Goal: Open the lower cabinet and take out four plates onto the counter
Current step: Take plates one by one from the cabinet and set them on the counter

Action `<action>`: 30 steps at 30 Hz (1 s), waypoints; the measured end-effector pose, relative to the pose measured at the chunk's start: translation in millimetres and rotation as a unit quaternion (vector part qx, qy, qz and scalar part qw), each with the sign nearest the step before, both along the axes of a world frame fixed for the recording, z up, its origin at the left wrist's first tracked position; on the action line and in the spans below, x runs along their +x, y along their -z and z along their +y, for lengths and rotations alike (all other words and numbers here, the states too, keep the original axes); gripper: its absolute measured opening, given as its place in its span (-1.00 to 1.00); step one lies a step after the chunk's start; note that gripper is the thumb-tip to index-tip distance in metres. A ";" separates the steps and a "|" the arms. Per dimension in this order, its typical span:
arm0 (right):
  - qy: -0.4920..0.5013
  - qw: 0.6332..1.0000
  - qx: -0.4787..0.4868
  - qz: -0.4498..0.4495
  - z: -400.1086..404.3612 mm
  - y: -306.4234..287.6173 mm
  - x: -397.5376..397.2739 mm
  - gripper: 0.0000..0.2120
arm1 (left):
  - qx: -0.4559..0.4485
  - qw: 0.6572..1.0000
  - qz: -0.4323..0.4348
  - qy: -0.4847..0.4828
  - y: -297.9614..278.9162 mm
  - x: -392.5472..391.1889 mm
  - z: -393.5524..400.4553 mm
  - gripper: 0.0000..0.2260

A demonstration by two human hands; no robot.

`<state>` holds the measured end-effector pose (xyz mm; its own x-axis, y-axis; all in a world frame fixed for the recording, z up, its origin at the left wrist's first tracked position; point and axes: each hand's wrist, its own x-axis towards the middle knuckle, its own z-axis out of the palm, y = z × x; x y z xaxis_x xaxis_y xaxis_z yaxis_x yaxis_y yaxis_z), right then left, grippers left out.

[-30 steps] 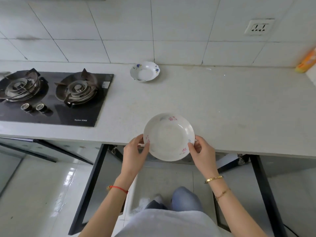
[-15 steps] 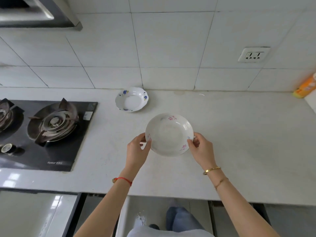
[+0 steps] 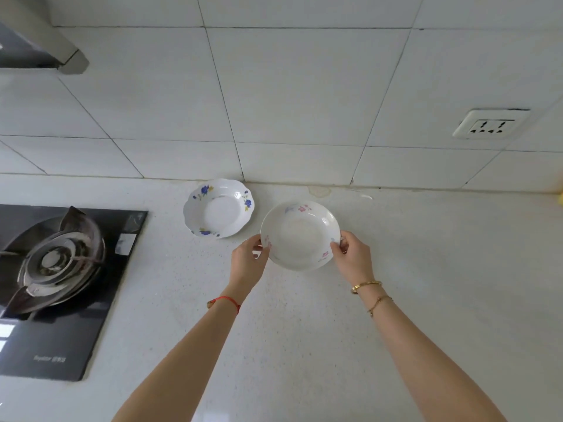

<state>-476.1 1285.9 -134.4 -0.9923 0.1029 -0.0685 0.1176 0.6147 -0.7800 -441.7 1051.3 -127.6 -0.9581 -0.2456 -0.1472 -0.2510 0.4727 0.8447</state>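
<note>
1. the left hand point(image 3: 248, 261) pinches the left rim of a round white ceramic plate with small pink and lilac flowers point(image 3: 300, 235), thumb on top of the rim and the other fingers curled under it.
2. the right hand point(image 3: 353, 257) pinches the opposite, right rim of the same plate, thumb over the edge and the other fingers beneath.
3. the plate sits level between the two hands, above the pale speckled stone surface point(image 3: 304, 330); whether its base touches the surface cannot be told.
4. a thin red string bracelet point(image 3: 225, 301) circles the left wrist; a gold bangle point(image 3: 365, 285) and a fine gold chain point(image 3: 379, 303) circle the right wrist.
5. just beside the held plate, to its left and nearer the wall, a scalloped white ceramic plate with blue flowers point(image 3: 218, 207) lies flat on the surface; the two rims are close but apart.
6. further left, a black glass gas hob point(image 3: 70, 345) is set into the surface, with a dark metal burner point(image 3: 56, 260) on it.
7. behind the surface rises a wall of large white tiles point(image 3: 292, 86), with a white wall socket point(image 3: 491, 123) at upper right.
8. the grey edge of a range hood point(image 3: 45, 47) juts in at the top left corner.
</note>
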 end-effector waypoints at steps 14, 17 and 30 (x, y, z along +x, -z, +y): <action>-0.003 0.999 0.030 -0.036 -4.6 44.8 -77.0 -0.91 | 0.018 1.000 -0.023 0.002 51.9 -73.1 -0.7 -0.78; 0.002 0.999 0.030 -0.029 -6.4 46.3 -84.0 -0.91 | 0.006 1.000 -0.014 0.006 53.5 -77.2 -1.3 -0.78; 0.033 0.998 0.028 -0.044 -16.4 42.5 -84.3 -0.88 | -0.015 0.999 -0.032 0.039 53.0 -95.7 -7.0 -0.82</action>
